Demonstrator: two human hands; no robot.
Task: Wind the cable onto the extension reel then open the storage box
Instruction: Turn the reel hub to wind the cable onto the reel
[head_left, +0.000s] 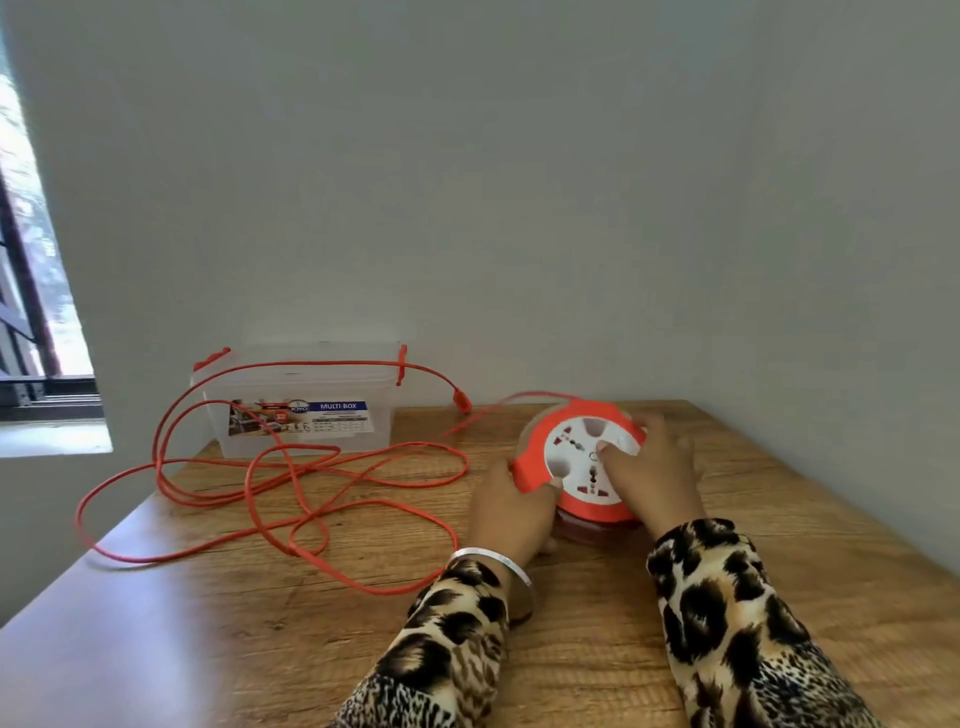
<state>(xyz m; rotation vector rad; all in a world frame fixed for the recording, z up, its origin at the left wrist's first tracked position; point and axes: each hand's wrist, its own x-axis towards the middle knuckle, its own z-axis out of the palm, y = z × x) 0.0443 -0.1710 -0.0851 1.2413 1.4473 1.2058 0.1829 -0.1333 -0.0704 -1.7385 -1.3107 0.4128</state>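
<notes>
- On the wooden table (597, 623), seen from my head camera, sits the round orange and white reel (582, 462), just in front of me and a little to the right.
- My left hand (511, 512) wraps around the left edge of the reel and grips it, to keep it from sliding, I think.
- My right hand (649, 467) lies on top of the reel, with one finger pressed into a dip in the white middle part. It is not closed around anything; it only pushes down there.
- I think this finger is for spinning the middle round, so the winding looks like it is only starting.
- Most of the orange cable (291, 483) is not wound yet. It lies in big loose loops on the left part of the table, and some loops hang past the table's left edge.
- One loop goes up and over the box, and the plug (461, 401) lies on the table just right of the box.
- The clear plastic box (296, 405) stands at the back of the table by the wall (519, 182), well apart from my hands.
- Its lid is on and its orange clips look shut, so the box is not open yet.
- So nearly all of the job is left: wind in all that cable, then open the box.
- The cable on the box may need to come off first.
</notes>
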